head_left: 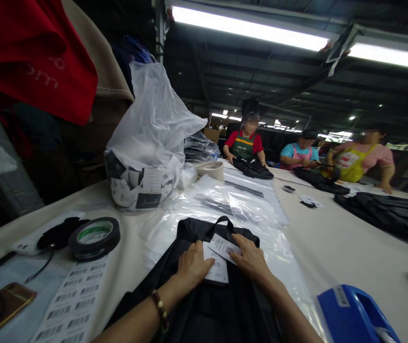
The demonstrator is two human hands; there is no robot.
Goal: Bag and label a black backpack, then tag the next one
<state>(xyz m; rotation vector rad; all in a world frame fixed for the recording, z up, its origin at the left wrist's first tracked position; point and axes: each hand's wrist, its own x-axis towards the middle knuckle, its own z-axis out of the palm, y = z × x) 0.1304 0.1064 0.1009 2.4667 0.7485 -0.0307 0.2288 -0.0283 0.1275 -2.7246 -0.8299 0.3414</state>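
Observation:
A black backpack with a loop handle at its top lies in front of me, on flat clear plastic bags. Two white hang tags with print rest on its upper part. My left hand, with a beaded bracelet at the wrist, is closed at the edge of the lower hang tag, thumb on its face. At the other side, my right hand grips the upper, tilted hang tag between thumb and fingers. Parts of both tags are hidden under my fingers.
Left: a roll of black tape, barcode label sheets, a phone and a plastic bag full of tags. Right: a blue tape dispenser and black bags. Several co-workers handle black items across the table.

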